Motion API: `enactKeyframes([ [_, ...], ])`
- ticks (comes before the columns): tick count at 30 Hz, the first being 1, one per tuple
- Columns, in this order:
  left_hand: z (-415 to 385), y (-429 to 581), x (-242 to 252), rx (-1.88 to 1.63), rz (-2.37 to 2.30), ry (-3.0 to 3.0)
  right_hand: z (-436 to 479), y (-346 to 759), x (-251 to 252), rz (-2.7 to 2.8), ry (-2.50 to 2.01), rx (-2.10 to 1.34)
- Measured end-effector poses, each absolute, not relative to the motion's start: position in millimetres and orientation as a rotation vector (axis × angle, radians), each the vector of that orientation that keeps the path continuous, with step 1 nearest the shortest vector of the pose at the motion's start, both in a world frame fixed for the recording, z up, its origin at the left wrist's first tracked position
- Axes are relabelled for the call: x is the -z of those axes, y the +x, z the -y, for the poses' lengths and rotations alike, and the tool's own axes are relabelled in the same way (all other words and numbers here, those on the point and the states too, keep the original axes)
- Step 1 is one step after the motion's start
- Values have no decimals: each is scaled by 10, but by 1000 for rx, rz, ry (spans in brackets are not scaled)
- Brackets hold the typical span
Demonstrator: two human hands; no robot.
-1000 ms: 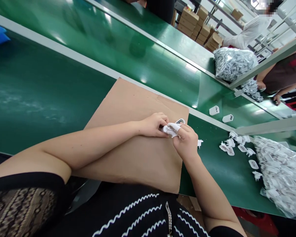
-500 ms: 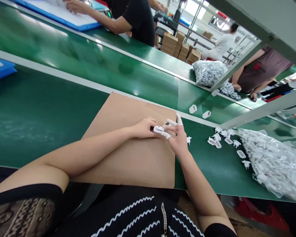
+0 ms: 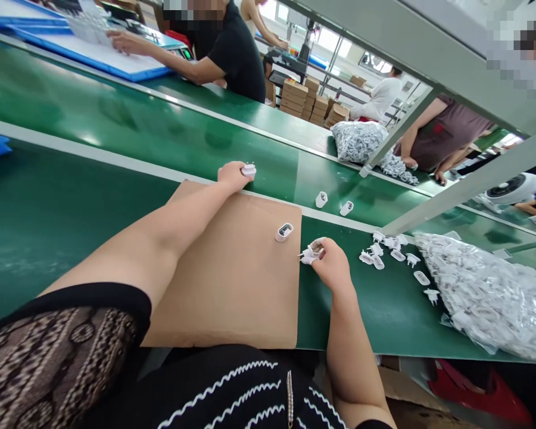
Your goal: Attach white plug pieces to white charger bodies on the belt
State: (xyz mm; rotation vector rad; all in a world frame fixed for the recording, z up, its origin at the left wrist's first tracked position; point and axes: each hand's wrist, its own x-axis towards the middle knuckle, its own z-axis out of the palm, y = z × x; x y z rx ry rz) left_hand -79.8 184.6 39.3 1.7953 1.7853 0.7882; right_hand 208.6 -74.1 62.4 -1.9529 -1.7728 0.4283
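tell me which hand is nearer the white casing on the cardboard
Right. The right hand is right of the casing, just off the cardboard; the left hand is farther away, past the cardboard's far edge.

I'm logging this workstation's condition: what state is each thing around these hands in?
Left hand: closed on upper plug
Upper plug: held, pins up
Right hand: pinching lower plug
Lower plug: held, pins leftward
Near housing: uncapped, opening visible
Far housings: two, apart
Loose plug pieces: scattered
Clear bag: bulging, mouth unclear
Cardboard: flat
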Motion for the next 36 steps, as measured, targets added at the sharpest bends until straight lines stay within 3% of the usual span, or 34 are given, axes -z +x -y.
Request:
enactKeyframes([
  [4, -1838, -777, -355, -773, -1947, 1742, 705, 2133, -575, 1520, -1760, -712],
  [7, -1565, -698, -385, -1002, -2000, 1831, 672, 2142, -535, 1384, -1706, -876],
  [9, -1280, -634, -418, -1030, -1698, 2058, 650, 2130, -531, 1266, -1608, -989],
  [13, -718, -505, -429, -536, -866, 2291, 621, 2080, -568, 1111, -1419, -1216],
  [16, -474, -385, -363, -457, -655, 2246, 603, 2024, -574, 1069, -1347, -1282],
  [24, -39, -282, -204, -598, -1035, 1996, 572, 1906, -516, 818, -1288, -1274],
  [36, 71, -358, -126, -681, -866, 1940, 724, 1519, -492, 1248, -1354, -658],
])
